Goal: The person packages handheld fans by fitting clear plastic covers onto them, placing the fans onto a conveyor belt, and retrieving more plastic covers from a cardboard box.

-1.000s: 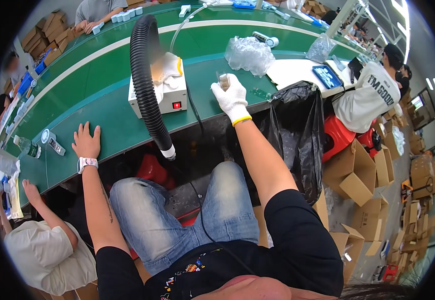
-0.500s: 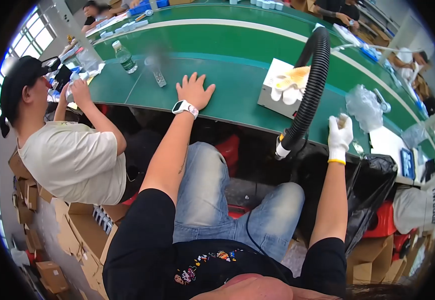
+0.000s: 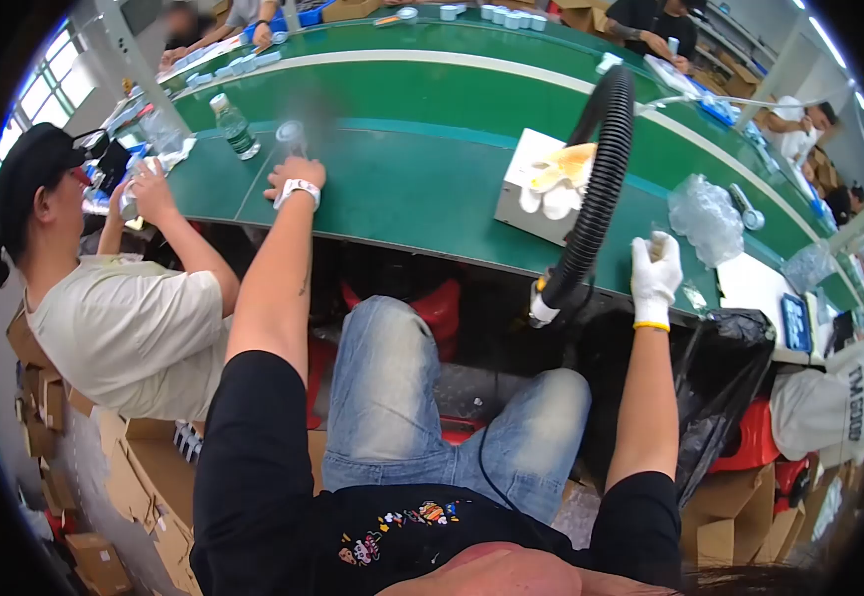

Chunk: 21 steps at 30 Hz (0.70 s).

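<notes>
My bare left hand (image 3: pixel 296 179), with a white watch (image 3: pixel 298 191) on its wrist, is curled round the lower part of a clear plastic tube-like container (image 3: pixel 291 133) on the green bench. Only the container's upper part shows above the fingers. A water bottle (image 3: pixel 236 129) with a green label stands just left of it. My right hand (image 3: pixel 656 278), in a white knit glove with a yellow cuff, is closed at the bench's front edge. Something small and brownish shows at its fingertips, too unclear to name. A crumpled clear plastic bag (image 3: pixel 705 219) lies beyond that hand.
A black ribbed hose (image 3: pixel 611 164) arches in front of a pale box (image 3: pixel 519 184) with gloves (image 3: pixel 557 181) on top. A person (image 3: pixel 124 308) sits at my left, handling a small object. Behind the bench runs a green conveyor (image 3: pixel 402 84). A black bag (image 3: pixel 725 363) hangs at right.
My left hand has moved left from lying flat and spread on the bench to the clear container, its fingers now curled round it. My right hand stays closed near the same spot.
</notes>
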Tool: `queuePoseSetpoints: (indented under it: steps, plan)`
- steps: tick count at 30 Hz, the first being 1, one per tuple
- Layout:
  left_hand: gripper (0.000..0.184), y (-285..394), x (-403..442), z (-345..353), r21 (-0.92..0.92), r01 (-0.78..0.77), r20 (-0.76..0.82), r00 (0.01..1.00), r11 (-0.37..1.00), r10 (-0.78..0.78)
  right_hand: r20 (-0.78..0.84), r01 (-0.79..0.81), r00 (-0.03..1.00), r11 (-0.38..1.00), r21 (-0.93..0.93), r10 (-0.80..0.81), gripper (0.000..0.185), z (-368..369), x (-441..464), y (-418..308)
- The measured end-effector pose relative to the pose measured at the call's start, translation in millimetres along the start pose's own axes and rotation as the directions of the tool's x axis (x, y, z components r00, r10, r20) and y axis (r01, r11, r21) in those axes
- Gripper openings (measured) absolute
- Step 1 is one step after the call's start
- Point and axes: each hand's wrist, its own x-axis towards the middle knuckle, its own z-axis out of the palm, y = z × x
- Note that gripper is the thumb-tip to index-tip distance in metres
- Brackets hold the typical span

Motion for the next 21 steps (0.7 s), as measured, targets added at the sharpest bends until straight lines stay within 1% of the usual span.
queuePoseSetpoints:
  steps: [1, 2, 3, 4, 5, 6, 7, 8, 9, 10, 11, 12, 13, 14, 15, 17, 18, 19, 21]
  plan:
    - [0.066, -1.0, 3.4, 2.3, 0.072, -0.031, 0.058, 0.998, 0.997, 0.027, -0.017, -0.001, 1.000, 1.000, -0.020, 0.001, 0.037, 0.4, 2.1, 1.4]
    - [0.066, -7.4, 8.4, 7.1, 0.061, -0.050, 0.074, 0.996, 0.997, 0.046, -0.024, 0.029, 0.999, 0.999, 0.022, -0.028, 0.037, 5.3, 3.5, 7.9]
    - [0.060, -17.8, 12.7, 14.3, -0.025, -0.143, 0.069, 0.987, 0.989, 0.144, -0.030, 0.057, 0.998, 0.996, 0.066, -0.055, 0.036, 5.5, 0.4, 11.7]
    - [0.054, -23.2, 9.4, 20.4, -0.110, -0.233, 0.053, 0.969, 0.966, 0.240, -0.095, 0.058, 0.995, 0.984, 0.167, -0.042, 0.035, 4.0, -7.9, 8.2]
    - [0.048, -31.1, -6.6, 25.3, -0.296, -0.347, -0.103, 0.938, 0.890, 0.332, -0.162, 0.068, 0.986, 0.961, 0.268, -0.025, 0.035, 7.2, -17.3, -0.3]
    - [0.041, -45.6, -28.7, 29.3, -0.451, -0.467, -0.269, 0.884, 0.761, 0.383, -0.167, 0.079, 0.986, 0.951, 0.299, -0.029, 0.032, 2.2, -39.1, -18.7]
    - [0.034, -59.0, -53.2, 19.5, -0.548, -0.523, -0.263, 0.849, 0.653, 0.459, -0.169, 0.086, 0.985, 0.941, 0.328, -0.031, 0.031, -3.7, -73.4, -37.4]
    - [0.033, -71.8, -86.3, 15.2, -0.887, -0.316, -0.118, 0.860, 0.336, 0.496, -0.172, 0.159, 0.981, 0.889, 0.430, -0.093, 0.031, 1.0, -111.2, -43.5]
    - [0.035, -85.1, -130.8, -3.1, -0.957, -0.097, 0.065, 0.846, 0.273, 0.529, -0.079, 0.137, 0.991, 0.850, 0.509, -0.112, 0.037, 7.0, -149.5, -42.2]
    - [0.036, -95.1, -178.1, -27.7, -0.965, 0.140, 0.245, 0.790, 0.224, 0.561, 0.118, 0.059, 0.986, 0.902, 0.427, -0.120, 0.038, 0.2, -179.7, -59.1]
    - [0.039, -101.3, -218.6, -47.7, -0.924, 0.328, 0.377, 0.691, 0.198, 0.617, 0.318, -0.007, 0.942, 0.944, 0.329, -0.104, 0.041, -5.4, -203.2, -76.2]
    - [0.041, -107.7, -249.8, -60.1, -0.847, 0.500, 0.478, 0.569, 0.180, 0.669, 0.418, -0.070, 0.904, 0.934, 0.349, -0.089, 0.043, 2.7, -220.5, -78.3]
    - [0.043, -120.0, -268.1, -50.2, -0.740, 0.653, 0.554, 0.459, 0.158, 0.695, 0.505, -0.128, 0.859, 0.920, 0.371, -0.084, 0.046, 12.2, -232.5, -76.7]
    - [0.045, -127.7, -281.4, -39.4, -0.606, 0.783, 0.604, 0.336, 0.142, 0.722, 0.505, -0.134, 0.860, 0.919, 0.372, -0.079, 0.046, 18.7, -237.6, -76.3]
    - [0.045, -123.8, -293.7, -39.3, -0.607, 0.781, 0.605, 0.336, 0.146, 0.721, 0.541, -0.221, 0.839, 0.875, 0.431, -0.055, 0.048, 26.6, -236.7, -77.0]
    - [0.044, -108.3, -318.2, -39.8, -0.744, 0.615, 0.578, 0.398, 0.260, 0.712, 0.607, -0.378, 0.795, 0.759, 0.530, -0.028, 0.051, 36.7, -230.3, -77.6]
    - [0.044, -98.1, -326.7, -42.1, -0.748, 0.612, 0.571, 0.396, 0.257, 0.719, 0.599, -0.370, 0.800, 0.760, 0.534, -0.031, 0.051, 34.0, -230.0, -75.5]
    - [0.043, -84.5, -332.4, -44.2, -0.715, 0.645, 0.591, 0.351, 0.270, 0.726, 0.670, -0.540, 0.741, 0.638, 0.549, 0.051, 0.052, 27.5, -228.2, -71.4]
    - [0.040, -56.8, -343.4, -47.2, -0.639, 0.709, 0.626, 0.255, 0.297, 0.737, 0.808, -0.805, 0.567, 0.319, 0.501, 0.160, 0.056, 11.5, -227.9, -57.9]
